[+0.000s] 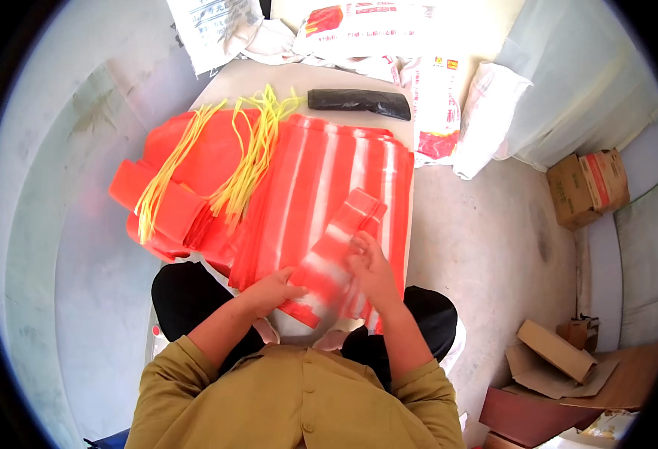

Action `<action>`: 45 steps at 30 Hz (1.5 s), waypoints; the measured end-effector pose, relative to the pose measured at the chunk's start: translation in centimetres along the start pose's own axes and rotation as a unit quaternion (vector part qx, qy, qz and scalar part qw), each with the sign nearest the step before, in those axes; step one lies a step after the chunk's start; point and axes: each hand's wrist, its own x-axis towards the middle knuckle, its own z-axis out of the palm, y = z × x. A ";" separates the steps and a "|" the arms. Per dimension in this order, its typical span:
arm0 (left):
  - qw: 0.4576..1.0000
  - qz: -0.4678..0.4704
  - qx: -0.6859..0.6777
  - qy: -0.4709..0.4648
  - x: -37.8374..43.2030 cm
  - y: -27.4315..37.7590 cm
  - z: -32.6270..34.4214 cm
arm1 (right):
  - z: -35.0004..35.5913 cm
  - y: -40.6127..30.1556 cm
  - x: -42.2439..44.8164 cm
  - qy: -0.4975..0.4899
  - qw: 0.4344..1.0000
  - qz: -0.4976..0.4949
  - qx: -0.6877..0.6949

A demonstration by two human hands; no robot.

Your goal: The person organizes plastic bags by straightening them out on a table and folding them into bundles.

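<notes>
A folded strip of red-and-white striped plastic sheeting (322,255) lies slanted over a wide stack of the same striped sheeting (301,185). My left hand (275,291) grips the strip's lower left edge, thumb on top. My right hand (369,269) is at its right side with bent fingers, slightly blurred; whether it grips the strip is unclear. Left of the stack lie plain red folded sheets (166,205). Two bunches of yellow plastic ties (174,168) rest across them. Behind the stack is a rolled black plastic bag (359,104).
Printed white woven sacks (362,33) cover the table's far side. A rolled white sack (491,118) hangs at its right corner. Cardboard boxes (590,188) stand by the right wall. Flattened cardboard (559,359) lies at lower right.
</notes>
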 end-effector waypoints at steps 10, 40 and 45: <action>0.989 0.137 0.057 0.008 0.1 -2.4 -0.6 | 3.3 -2.7 -1.9 0.025 0.987 -0.097 -0.129; 0.953 0.239 0.182 -0.038 -0.7 -4.2 -1.0 | 5.7 -0.4 8.9 0.055 0.998 -0.019 -0.031; 0.953 0.238 0.188 -0.024 -0.9 -4.3 -1.0 | 5.5 -1.7 11.3 0.075 0.997 -0.020 -0.029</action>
